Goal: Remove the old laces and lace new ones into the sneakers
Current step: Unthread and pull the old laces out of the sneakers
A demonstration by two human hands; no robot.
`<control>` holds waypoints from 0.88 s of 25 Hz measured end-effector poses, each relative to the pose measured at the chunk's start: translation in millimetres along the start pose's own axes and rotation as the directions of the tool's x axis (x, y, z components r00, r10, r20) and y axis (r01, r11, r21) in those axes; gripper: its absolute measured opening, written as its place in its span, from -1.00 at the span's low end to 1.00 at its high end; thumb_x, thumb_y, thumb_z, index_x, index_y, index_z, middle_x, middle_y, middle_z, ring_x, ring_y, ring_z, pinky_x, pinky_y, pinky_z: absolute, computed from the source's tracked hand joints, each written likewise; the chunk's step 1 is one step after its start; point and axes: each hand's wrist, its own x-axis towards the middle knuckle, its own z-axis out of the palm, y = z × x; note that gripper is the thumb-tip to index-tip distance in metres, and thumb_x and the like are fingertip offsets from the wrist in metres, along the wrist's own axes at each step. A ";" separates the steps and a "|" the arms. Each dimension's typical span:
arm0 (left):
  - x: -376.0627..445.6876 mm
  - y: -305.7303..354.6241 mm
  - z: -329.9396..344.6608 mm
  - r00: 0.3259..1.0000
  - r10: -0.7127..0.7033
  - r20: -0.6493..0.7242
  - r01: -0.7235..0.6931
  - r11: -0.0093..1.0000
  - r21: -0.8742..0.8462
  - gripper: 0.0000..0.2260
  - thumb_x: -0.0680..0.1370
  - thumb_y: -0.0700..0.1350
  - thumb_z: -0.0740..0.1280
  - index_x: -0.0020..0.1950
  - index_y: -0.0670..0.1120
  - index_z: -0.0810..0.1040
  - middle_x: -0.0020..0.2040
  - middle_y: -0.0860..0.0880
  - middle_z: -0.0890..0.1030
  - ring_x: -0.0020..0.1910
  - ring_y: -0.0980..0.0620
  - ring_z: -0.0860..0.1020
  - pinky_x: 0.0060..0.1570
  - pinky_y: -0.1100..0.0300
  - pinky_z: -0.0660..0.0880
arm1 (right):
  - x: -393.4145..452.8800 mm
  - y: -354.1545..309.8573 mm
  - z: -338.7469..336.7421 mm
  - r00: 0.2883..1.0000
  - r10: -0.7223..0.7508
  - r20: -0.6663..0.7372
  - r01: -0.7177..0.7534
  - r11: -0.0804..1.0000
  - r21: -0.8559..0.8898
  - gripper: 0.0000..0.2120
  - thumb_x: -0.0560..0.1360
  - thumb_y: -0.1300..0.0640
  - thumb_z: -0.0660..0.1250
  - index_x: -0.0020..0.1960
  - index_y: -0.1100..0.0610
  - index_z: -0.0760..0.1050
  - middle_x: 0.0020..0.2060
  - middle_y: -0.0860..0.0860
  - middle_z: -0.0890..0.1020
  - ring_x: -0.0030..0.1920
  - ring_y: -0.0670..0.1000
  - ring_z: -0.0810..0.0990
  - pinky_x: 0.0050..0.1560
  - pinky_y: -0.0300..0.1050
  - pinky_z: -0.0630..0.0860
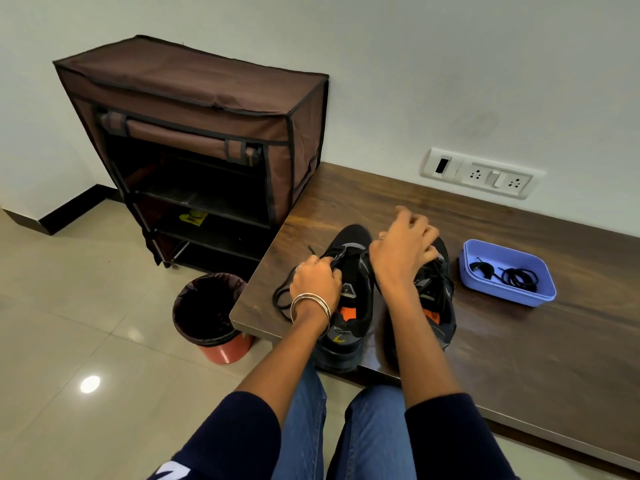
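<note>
The fingers (pixel 323 268) of the left hand (pixel 315 282) are curled tight around a black lace (pixel 282 299) at the throat of the left sneaker (pixel 349 299), pinching it near the upper eyelets. That lace hangs loose in loops off the shoe's 9 o'clock side and trails to the table edge, with one tip poking up at 11 o'clock of the hand. Silver bangles (pixel 310 304) circle the left wrist.

The right hand (pixel 403 251) is over the right sneaker (pixel 436 299), its fingers spread apart and slightly blurred, gripping nothing that can be made out; whether they touch the shoe cannot be told.

Both sneakers are black with grey panels and orange insoles showing inside the openings. The left one carries a small yellow mark on its heel side. They stand side by side, toes pointing to 12 o'clock, near the front edge of a dark wooden table (pixel 519 341). The right sneaker's laces are threaded through its eyelets.

At 3 o'clock of the shoes sits a lavender plastic tray (pixel 540 299) holding coiled black laces (pixel 519 277). At 9 o'clock, on the tiled floor, stands a red bin (pixel 228 351) with a dark liner, and beyond it at 11 o'clock a brown fabric shoe rack (pixel 194 98) against the wall.
</note>
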 end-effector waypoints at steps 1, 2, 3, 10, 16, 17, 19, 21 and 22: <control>-0.1 0.0 0.1 1.000 0.003 0.001 -0.003 1.000 0.004 -0.72 0.59 -0.01 0.20 0.24 -0.02 0.55 0.10 -0.08 0.54 0.09 -0.12 0.52 -0.06 0.02 0.48 | -0.9 -0.7 7.2 0.989 -0.118 0.088 0.125 0.989 -0.084 -0.60 0.47 0.21 0.35 0.30 0.06 0.43 0.32 0.10 0.38 0.35 0.17 0.23 0.29 0.23 0.18; 0.2 -0.2 0.2 1.000 0.006 0.000 -0.006 1.000 0.009 -0.73 0.59 0.00 0.21 0.23 -0.02 0.55 0.10 -0.08 0.54 0.09 -0.12 0.51 -0.07 0.03 0.48 | -3.5 -2.2 15.3 0.956 -0.216 0.198 0.249 0.956 -0.158 -0.66 0.48 0.20 0.35 0.25 0.05 0.48 0.29 0.08 0.41 0.35 0.17 0.23 0.30 0.28 0.16; 0.6 -0.5 0.4 1.000 0.009 0.001 -0.009 1.000 0.014 -0.73 0.59 0.00 0.21 0.23 -0.01 0.55 0.09 -0.07 0.53 0.09 -0.12 0.51 -0.08 0.03 0.48 | -6.3 -3.7 24.7 0.916 -0.260 0.304 0.336 0.912 -0.233 -0.74 0.49 0.18 0.34 0.18 0.06 0.52 0.23 0.06 0.47 0.34 0.16 0.26 0.31 0.33 0.14; 1.4 -2.1 2.1 1.000 0.002 -0.002 -0.002 1.000 0.016 -0.75 0.60 0.00 0.20 0.18 -0.05 0.54 0.09 -0.09 0.52 0.08 -0.13 0.52 -0.08 0.02 0.47 | -8.9 0.9 27.5 0.941 -0.169 0.294 0.137 0.982 0.127 -0.83 0.48 0.20 0.35 -0.28 0.05 0.55 -0.27 -0.01 0.62 -0.03 0.07 0.58 0.14 0.11 0.45; -1.3 -1.0 2.5 1.000 0.010 -0.014 -0.010 1.000 0.023 -0.74 0.60 -0.02 0.18 0.19 -0.07 0.55 0.09 -0.10 0.53 0.08 -0.12 0.51 -0.08 0.02 0.49 | 4.2 11.4 -44.7 0.950 -0.059 0.307 -0.297 0.135 0.945 -0.81 0.52 0.40 0.30 -0.19 0.18 0.56 -0.28 -0.01 0.57 -0.22 -0.10 0.56 -0.02 0.13 0.63; -0.9 -0.7 2.0 1.000 0.007 -0.011 -0.007 1.000 0.022 -0.73 0.60 -0.02 0.17 0.20 -0.07 0.55 0.09 -0.10 0.53 0.08 -0.13 0.51 -0.08 0.02 0.49 | 5.4 9.6 -48.0 0.953 -0.027 0.303 -0.299 0.097 0.949 -0.81 0.53 0.39 0.28 -0.17 0.17 0.55 -0.28 -0.02 0.56 -0.21 -0.09 0.56 -0.01 0.13 0.63; -0.9 -1.0 2.2 1.000 0.004 -0.005 -0.004 1.000 0.017 -0.73 0.60 -0.02 0.17 0.21 -0.06 0.55 0.09 -0.09 0.53 0.08 -0.13 0.51 -0.08 0.02 0.48 | 10.1 7.2 -39.7 0.953 0.144 0.266 -0.302 0.412 0.860 -0.87 0.55 0.31 0.27 -0.06 0.15 0.55 -0.16 0.01 0.58 -0.05 0.00 0.57 0.05 0.11 0.56; -1.2 -0.2 1.2 1.000 0.003 -0.011 -0.002 1.000 0.009 -0.73 0.60 -0.02 0.18 0.21 -0.05 0.56 0.09 -0.08 0.53 0.07 -0.12 0.52 -0.09 0.02 0.48 | 12.6 6.3 -24.4 0.965 0.244 0.097 -0.262 0.911 0.320 -0.77 0.53 0.23 0.30 0.18 0.14 0.49 0.17 0.10 0.50 0.28 0.16 0.40 0.19 0.13 0.38; -1.1 0.1 1.0 1.000 0.004 -0.011 -0.004 1.000 0.006 -0.73 0.60 -0.02 0.18 0.21 -0.04 0.56 0.08 -0.08 0.53 0.07 -0.12 0.52 -0.09 0.02 0.48 | 13.8 7.0 -15.3 0.987 0.149 0.067 -0.154 0.985 0.080 -0.67 0.51 0.21 0.33 0.27 0.12 0.44 0.29 0.11 0.41 0.34 0.20 0.28 0.25 0.18 0.29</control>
